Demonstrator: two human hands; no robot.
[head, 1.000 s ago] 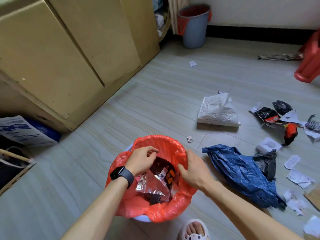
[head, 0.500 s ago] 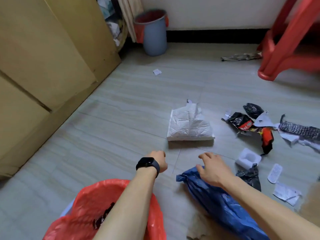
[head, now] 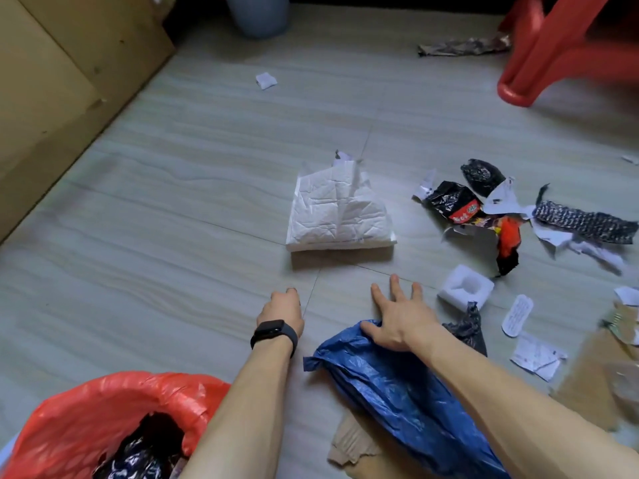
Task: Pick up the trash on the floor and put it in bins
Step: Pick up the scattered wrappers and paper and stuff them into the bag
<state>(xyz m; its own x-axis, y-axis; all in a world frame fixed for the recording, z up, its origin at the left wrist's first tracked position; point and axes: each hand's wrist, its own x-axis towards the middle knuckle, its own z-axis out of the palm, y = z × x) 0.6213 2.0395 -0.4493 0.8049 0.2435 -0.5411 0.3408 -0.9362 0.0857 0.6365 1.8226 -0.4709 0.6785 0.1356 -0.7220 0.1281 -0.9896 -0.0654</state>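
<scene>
Head camera: a second ago both hands were down in the round bin lined with a red plastic bag (head: 86, 409), pushing a dark foil wrapper in. Now they are out of it and stretched over the floor, and the bin has slid to the near left corner with dark crumpled wrappers (head: 145, 447) inside. That piece counts as binned, and a fresh pick-up looks to be starting.

The left hand (head: 281, 307), with a black wristwatch (head: 275, 331), points its curled fingers down at the tile. Whether they pinch a small scrap there I cannot tell. The right hand (head: 397, 316) is released, fingers spread and straight, its thumb touching the far edge of the crumpled blue plastic bag (head: 397, 392) that lies under the forearm.

Most of the trash is still on the floor. The creased white paper packet (head: 339, 212) lies just beyond both hands. The white foam block (head: 465, 288) is to its near right, and the black-and-red snack wrappers (head: 456, 205) lie further right among torn white paper. A small white scrap (head: 266, 80) lies far off, near the blue-grey bin (head: 257, 15). My guess is that the blue bag or the white packet goes next.
</scene>
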